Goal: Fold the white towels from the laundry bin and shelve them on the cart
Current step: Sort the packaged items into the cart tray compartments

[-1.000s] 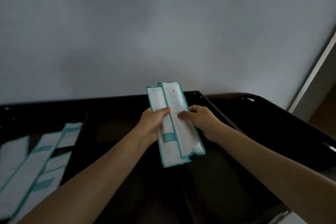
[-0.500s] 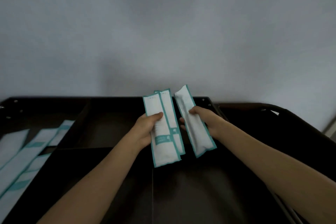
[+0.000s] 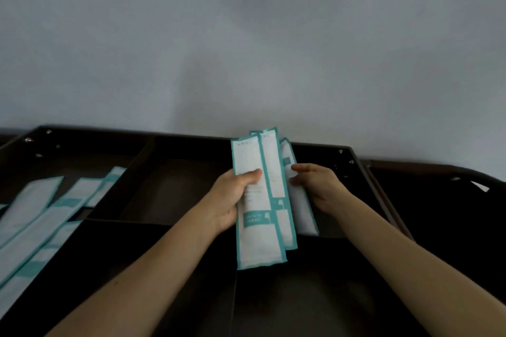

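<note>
No towels or laundry bin are in view. My left hand [image 3: 232,197] grips two long white packets with teal borders [image 3: 257,235], held upright over a dark divided tray [image 3: 191,145]. My right hand [image 3: 315,186] holds a third such packet [image 3: 301,213], tucked just behind and right of the other two. The thumb lies on its front and the fingers are hidden behind it. All three packets overlap in a fan above the tray's right-hand compartments.
Several more teal-edged packets [image 3: 41,216] lie in the tray's left compartment. A dark curved rim [image 3: 438,172] runs off to the right of the tray. A plain pale wall [image 3: 246,35] fills the background.
The right hand's packet, held apart half a second ago, has moved left and now sits behind the left hand's pair. The camera has panned so more of the tray's left side shows.
</note>
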